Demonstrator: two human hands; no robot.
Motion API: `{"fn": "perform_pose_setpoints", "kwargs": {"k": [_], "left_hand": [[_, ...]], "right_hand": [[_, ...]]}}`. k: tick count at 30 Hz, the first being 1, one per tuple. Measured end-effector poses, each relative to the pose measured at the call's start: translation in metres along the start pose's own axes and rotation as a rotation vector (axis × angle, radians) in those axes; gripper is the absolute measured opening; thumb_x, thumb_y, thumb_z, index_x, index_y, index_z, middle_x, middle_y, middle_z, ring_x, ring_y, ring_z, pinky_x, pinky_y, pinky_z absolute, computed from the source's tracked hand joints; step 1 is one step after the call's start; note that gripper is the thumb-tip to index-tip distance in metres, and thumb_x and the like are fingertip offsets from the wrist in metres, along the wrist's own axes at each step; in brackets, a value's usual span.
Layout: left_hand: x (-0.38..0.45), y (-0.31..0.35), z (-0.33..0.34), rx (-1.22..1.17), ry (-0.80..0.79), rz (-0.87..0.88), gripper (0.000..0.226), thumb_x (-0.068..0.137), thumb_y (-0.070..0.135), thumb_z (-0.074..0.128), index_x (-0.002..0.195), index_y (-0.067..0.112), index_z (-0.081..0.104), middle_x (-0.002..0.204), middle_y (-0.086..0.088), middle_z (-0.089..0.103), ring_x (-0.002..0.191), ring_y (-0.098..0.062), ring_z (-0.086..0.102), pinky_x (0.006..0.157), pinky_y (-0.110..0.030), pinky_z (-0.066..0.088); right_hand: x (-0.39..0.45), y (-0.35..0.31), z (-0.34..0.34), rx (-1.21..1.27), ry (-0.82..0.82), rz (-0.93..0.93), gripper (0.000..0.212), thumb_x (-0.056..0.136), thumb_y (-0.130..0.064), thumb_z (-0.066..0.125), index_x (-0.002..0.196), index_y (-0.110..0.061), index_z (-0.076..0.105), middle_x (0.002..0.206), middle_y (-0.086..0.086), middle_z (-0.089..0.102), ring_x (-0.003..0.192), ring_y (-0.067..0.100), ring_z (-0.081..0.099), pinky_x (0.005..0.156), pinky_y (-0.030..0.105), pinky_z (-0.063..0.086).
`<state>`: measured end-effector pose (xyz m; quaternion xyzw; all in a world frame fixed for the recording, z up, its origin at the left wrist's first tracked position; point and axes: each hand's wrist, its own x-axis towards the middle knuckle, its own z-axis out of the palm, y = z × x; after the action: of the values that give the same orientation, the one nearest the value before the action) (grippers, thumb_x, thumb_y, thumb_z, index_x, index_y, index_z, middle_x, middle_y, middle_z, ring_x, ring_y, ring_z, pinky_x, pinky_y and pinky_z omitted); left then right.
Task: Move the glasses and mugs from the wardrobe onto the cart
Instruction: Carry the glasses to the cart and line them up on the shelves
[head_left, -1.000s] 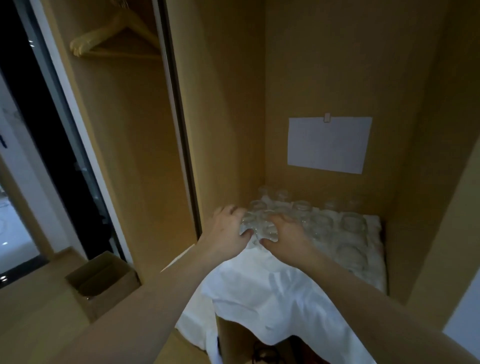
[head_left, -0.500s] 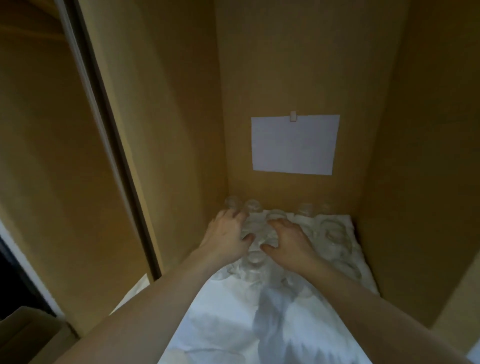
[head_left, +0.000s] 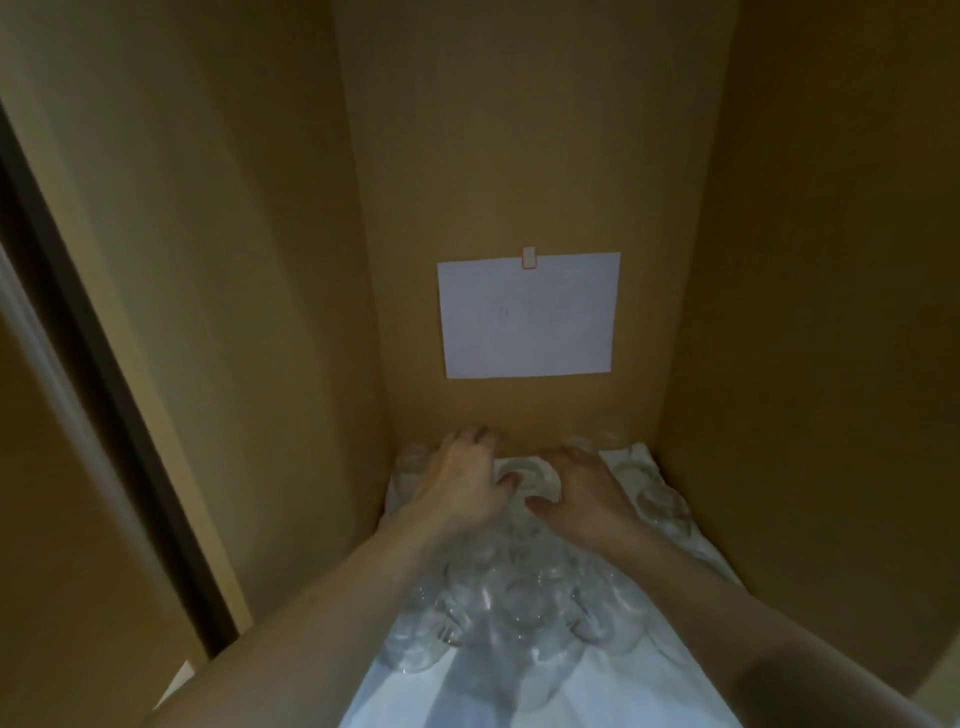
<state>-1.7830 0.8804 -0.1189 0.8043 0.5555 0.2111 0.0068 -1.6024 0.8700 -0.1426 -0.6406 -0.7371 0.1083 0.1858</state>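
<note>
Deep inside the wardrobe (head_left: 260, 260), too many blurred glasses (head_left: 519, 608) to count crowd a white cloth (head_left: 597, 691). Left hand (head_left: 462, 483) and right hand (head_left: 582, 493) reach among the rear ones, fingers curled; whether either grips one, I cannot tell.

Both forearms were bare from the bottom edge of the view up to the wrists, with no sleeve showing on either. The left hand (head_left: 464, 483) and the right hand (head_left: 584, 493) were bare too, without gloves. Whether any ring or watch was worn could not be told in the dim, blurred light.
</note>
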Motion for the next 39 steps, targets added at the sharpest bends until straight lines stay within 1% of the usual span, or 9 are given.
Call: {"fn": "perform_pose_setpoints", "kwargs": {"k": [2, 9, 13, 18, 21, 25, 30, 35, 39], "left_hand": [[0.011, -0.001, 0.006, -0.03, -0.026, 0.022, 0.061, 0.093, 0.051, 0.06, 0.145, 0.023, 0.049, 0.147, -0.002, 0.048, 0.135, -0.027, 0.042, 0.105, -0.038, 0.04], [0.053, 0.003, 0.028, -0.118, -0.08, 0.084, 0.06, 0.092, 0.051, 0.061, 0.144, 0.023, 0.05, 0.148, -0.001, 0.048, 0.137, -0.024, 0.04, 0.109, -0.039, 0.041], [0.081, 0.008, 0.04, -0.105, -0.075, 0.124, 0.058, 0.092, 0.048, 0.062, 0.142, 0.02, 0.053, 0.144, -0.006, 0.051, 0.133, -0.028, 0.043, 0.109, -0.038, 0.041], [0.115, 0.012, 0.065, -0.077, -0.086, 0.116, 0.063, 0.089, 0.049, 0.063, 0.145, 0.022, 0.05, 0.147, -0.006, 0.049, 0.134, -0.029, 0.043, 0.11, -0.037, 0.04], [0.132, 0.015, 0.082, -0.085, -0.106, 0.105, 0.064, 0.087, 0.05, 0.064, 0.144, 0.023, 0.051, 0.146, -0.006, 0.049, 0.133, -0.029, 0.043, 0.108, -0.037, 0.039], [0.146, 0.009, 0.098, -0.094, -0.129, 0.066, 0.065, 0.088, 0.047, 0.066, 0.145, 0.021, 0.05, 0.149, -0.009, 0.047, 0.135, -0.031, 0.041, 0.111, -0.043, 0.04], [0.158, -0.002, 0.105, -0.055, -0.156, 0.033, 0.064, 0.093, 0.046, 0.064, 0.149, 0.02, 0.047, 0.153, -0.008, 0.043, 0.139, -0.029, 0.038, 0.113, -0.039, 0.038], [0.165, -0.003, 0.111, -0.063, -0.171, 0.016, 0.062, 0.094, 0.045, 0.064, 0.148, 0.02, 0.048, 0.153, -0.008, 0.044, 0.139, -0.029, 0.038, 0.113, -0.037, 0.037], [0.164, -0.004, 0.114, -0.055, -0.159, 0.016, 0.059, 0.094, 0.045, 0.064, 0.146, 0.02, 0.051, 0.15, -0.008, 0.047, 0.137, -0.029, 0.04, 0.111, -0.04, 0.039]], "right_hand": [[0.004, 0.0, 0.0, -0.008, 0.008, 0.045, 0.069, 0.092, -0.05, 0.064, 0.151, -0.023, 0.041, 0.151, 0.003, 0.045, 0.137, 0.025, 0.041, 0.109, 0.035, 0.039], [0.023, 0.033, -0.015, -0.029, 0.077, 0.115, 0.068, 0.092, -0.046, 0.067, 0.15, -0.019, 0.043, 0.149, 0.004, 0.048, 0.135, 0.024, 0.046, 0.109, 0.032, 0.038], [0.051, 0.065, -0.024, -0.033, 0.102, 0.153, 0.071, 0.088, -0.046, 0.07, 0.149, -0.017, 0.045, 0.146, 0.008, 0.051, 0.13, 0.027, 0.052, 0.106, 0.035, 0.044], [0.087, 0.104, -0.02, 0.0, 0.083, 0.195, 0.076, 0.085, -0.042, 0.073, 0.15, -0.017, 0.044, 0.146, 0.01, 0.05, 0.13, 0.029, 0.051, 0.106, 0.035, 0.045], [0.105, 0.122, -0.018, 0.005, 0.061, 0.205, 0.073, 0.085, -0.04, 0.071, 0.15, -0.019, 0.044, 0.146, 0.01, 0.05, 0.13, 0.03, 0.05, 0.105, 0.037, 0.046], [0.133, 0.139, -0.015, 0.014, 0.0, 0.211, 0.072, 0.088, -0.032, 0.068, 0.153, -0.02, 0.039, 0.15, 0.009, 0.045, 0.135, 0.029, 0.045, 0.108, 0.038, 0.043], [0.163, 0.152, -0.009, -0.025, -0.115, 0.21, 0.072, 0.089, -0.019, 0.062, 0.155, -0.021, 0.034, 0.148, 0.013, 0.043, 0.134, 0.033, 0.044, 0.107, 0.042, 0.044], [0.177, 0.16, 0.0, -0.034, -0.196, 0.241, 0.084, 0.082, -0.027, 0.074, 0.155, -0.025, 0.032, 0.142, 0.013, 0.043, 0.13, 0.033, 0.046, 0.103, 0.042, 0.048], [0.179, 0.164, 0.007, 0.002, -0.184, 0.232, 0.08, 0.076, -0.024, 0.078, 0.148, -0.023, 0.042, 0.133, 0.014, 0.049, 0.117, 0.033, 0.055, 0.094, 0.041, 0.053]]}}
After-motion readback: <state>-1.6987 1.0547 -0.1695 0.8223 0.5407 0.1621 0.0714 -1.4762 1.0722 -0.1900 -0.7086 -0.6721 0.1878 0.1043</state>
